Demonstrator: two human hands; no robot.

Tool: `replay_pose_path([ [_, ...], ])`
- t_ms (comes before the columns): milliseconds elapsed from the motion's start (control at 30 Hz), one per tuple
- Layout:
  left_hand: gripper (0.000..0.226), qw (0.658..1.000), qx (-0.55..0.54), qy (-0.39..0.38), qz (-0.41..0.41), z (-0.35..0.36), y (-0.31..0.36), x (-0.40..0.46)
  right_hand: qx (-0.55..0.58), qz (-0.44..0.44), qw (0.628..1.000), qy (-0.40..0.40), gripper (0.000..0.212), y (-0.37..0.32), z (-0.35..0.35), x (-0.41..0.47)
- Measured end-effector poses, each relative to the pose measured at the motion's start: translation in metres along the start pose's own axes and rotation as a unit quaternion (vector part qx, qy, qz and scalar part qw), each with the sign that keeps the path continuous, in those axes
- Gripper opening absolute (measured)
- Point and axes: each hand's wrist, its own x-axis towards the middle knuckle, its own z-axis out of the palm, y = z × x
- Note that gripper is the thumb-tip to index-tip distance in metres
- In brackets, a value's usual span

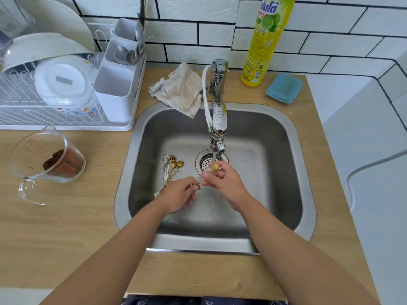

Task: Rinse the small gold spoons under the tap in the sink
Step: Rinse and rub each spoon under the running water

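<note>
Wooden counter (66, 227), white tile wall behind. Far left I log a wire dish rack (44, 111); nearer, a glass measuring jug (47, 157) holding brown grounds sits close to the counter's near-left. Steel sink (286, 172), rounded corners, bare basin on its right. Spare gold spoons (174, 166) lie left of the drain. Left hand (178, 194) pinches the handle of the held spoon (214, 167); right hand (224, 181) fingers curl round its bowl under the tap (217, 119).

Right hand (222, 183) hides the held spoon's (215, 166) stem.
</note>
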Motion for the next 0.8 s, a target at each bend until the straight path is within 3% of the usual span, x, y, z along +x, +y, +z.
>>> replay_pose_path([
  [67,0.019,1.000,-0.016,0.015,0.000,0.002,0.004,0.000,-0.003,-0.010,1.000,0.025,0.013,-0.004,-0.002,0.001],
  [200,0.027,0.998,0.058,-0.019,-0.035,0.001,0.007,-0.001,-0.006,0.009,1.000,-0.001,0.022,-0.006,-0.003,0.000],
  [300,0.035,0.993,0.079,-0.019,-0.091,0.000,0.009,-0.003,-0.017,-0.007,1.000,-0.004,0.007,-0.003,-0.003,-0.004],
  [433,0.045,0.987,0.131,-0.011,-0.090,-0.002,0.012,-0.004,-0.126,-0.030,0.992,0.005,0.021,0.001,-0.003,-0.004],
  [667,0.034,0.988,-0.046,-0.031,-0.144,-0.004,0.008,-0.003,-0.104,-0.039,0.994,-0.016,0.014,0.003,-0.002,-0.002],
  [800,0.019,0.987,-0.142,-0.004,-0.071,0.000,0.009,0.005,0.020,-0.041,0.994,0.095,0.014,-0.007,-0.013,0.003],
])
